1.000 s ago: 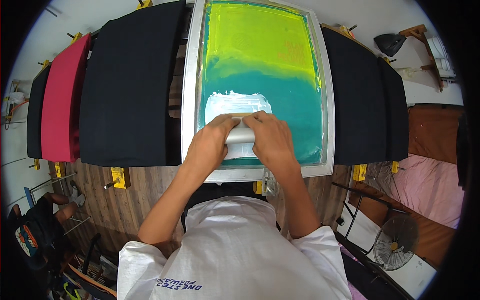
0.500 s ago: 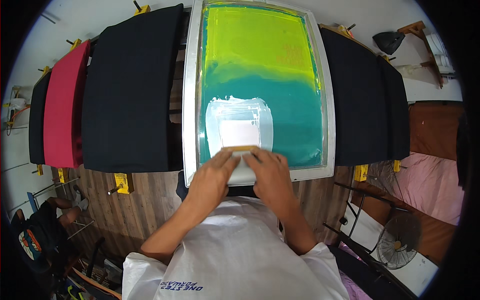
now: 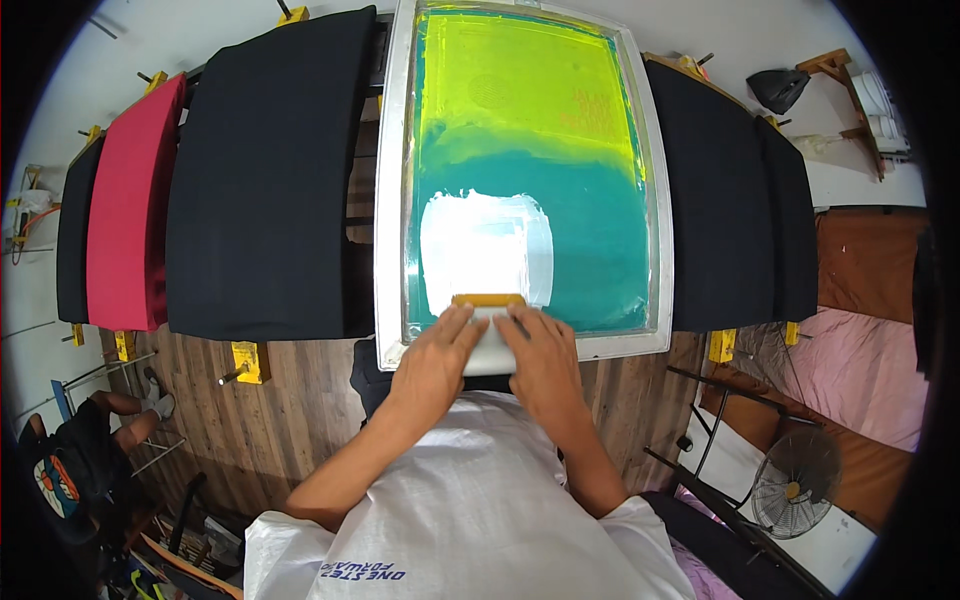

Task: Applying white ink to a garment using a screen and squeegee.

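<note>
Squeegee (image 3: 488, 350) with an amber blade (image 3: 488, 300) sits at the near end of a pale screen frame (image 3: 390, 230); left hand (image 3: 432, 360) and right hand (image 3: 547, 362) are both clamped on its grey handle, side by side; around and beyond the blade spreads white ink (image 3: 472, 245); past that, a teal surface (image 3: 600, 255); farthest, a yellow-green area (image 3: 520, 65) reaching toward the frame's far rim.

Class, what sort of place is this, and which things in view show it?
Probably a screen-printing workshop: there is a framed screen bearing white, ink-like paste, a squeegee near its near edge, and fabric-covered boards on both sides.
</note>
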`<state>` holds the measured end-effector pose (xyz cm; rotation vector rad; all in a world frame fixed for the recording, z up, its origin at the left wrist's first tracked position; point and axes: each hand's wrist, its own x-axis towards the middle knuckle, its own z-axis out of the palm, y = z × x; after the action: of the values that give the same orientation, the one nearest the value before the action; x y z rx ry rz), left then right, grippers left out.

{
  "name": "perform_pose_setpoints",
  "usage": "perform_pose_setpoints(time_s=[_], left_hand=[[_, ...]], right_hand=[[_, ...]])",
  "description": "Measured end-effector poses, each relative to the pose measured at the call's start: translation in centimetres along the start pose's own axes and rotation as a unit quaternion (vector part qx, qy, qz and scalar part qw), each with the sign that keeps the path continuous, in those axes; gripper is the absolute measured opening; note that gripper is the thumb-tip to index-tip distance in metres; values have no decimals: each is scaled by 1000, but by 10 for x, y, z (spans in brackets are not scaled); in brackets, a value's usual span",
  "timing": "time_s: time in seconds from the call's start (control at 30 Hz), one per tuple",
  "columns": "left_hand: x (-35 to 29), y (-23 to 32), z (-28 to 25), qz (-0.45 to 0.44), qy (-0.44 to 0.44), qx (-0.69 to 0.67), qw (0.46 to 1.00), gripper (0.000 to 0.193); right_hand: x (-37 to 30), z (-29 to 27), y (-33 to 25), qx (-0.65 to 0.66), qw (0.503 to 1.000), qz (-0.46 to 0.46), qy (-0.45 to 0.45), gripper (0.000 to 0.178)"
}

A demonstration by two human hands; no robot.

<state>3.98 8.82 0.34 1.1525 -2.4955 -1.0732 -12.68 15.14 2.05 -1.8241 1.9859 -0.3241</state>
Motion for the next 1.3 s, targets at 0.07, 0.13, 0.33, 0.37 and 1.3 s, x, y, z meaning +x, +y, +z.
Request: perform_pose_setpoints(time_s=[0.07, 0.13, 0.33, 0.37, 1.3], left_hand=[[-4, 3, -3, 5, 0, 5, 1000, 69], [4, 10, -18, -29, -50, -51, 997, 66], [71, -19, -33, 20, 59, -50, 997, 49], [85, -22, -38, -7, 25, -56, 998, 57], [68, -20, -22, 13, 54, -14, 998, 55]], right_hand=[[-2, -7, -2, 6, 1000, 0, -10, 64], [0, -13, -2, 11, 1000, 3, -19, 62], [85, -29, 15, -31, 998, -46, 9, 42], [96, -31, 19, -44, 997, -64, 27, 41], [78, 2, 29, -6, 995, -63, 75, 31]])
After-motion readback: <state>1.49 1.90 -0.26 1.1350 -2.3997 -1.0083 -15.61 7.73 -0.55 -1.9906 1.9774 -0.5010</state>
